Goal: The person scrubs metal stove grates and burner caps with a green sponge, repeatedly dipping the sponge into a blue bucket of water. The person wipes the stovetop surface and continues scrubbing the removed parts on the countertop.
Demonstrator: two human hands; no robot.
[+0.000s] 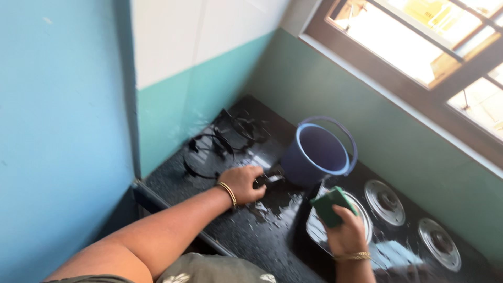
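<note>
Teal and white walls meet in a corner behind a black speckled counter (246,230), and a window with a dark wooden frame (419,78) lets strong light come from the upper right. Water lies in small pools on the counter, so the surface shines.

I see my left hand (242,183) lying low on the wet counter, with a gold bangle (228,193) on the wrist. Its fingers are bent around a small dark object (267,180) at the fingertips; I cannot tell what this object is, and I cannot tell how firmly it is held. Just behind this hand, two black wire pan supports (220,144) lie on the counter near the wall corner.

My right hand (346,230) is raised over the glass stove top (398,246), and its fingers are closed on a green sponge (331,204), which stands out above the hand. This wrist has also a gold bangle (352,256). Round silver burner plates (385,202) are on the stove to the right of the sponge.

Between the two hands, a little further back, stands a blue bucket (319,154) with its handle up.
</note>
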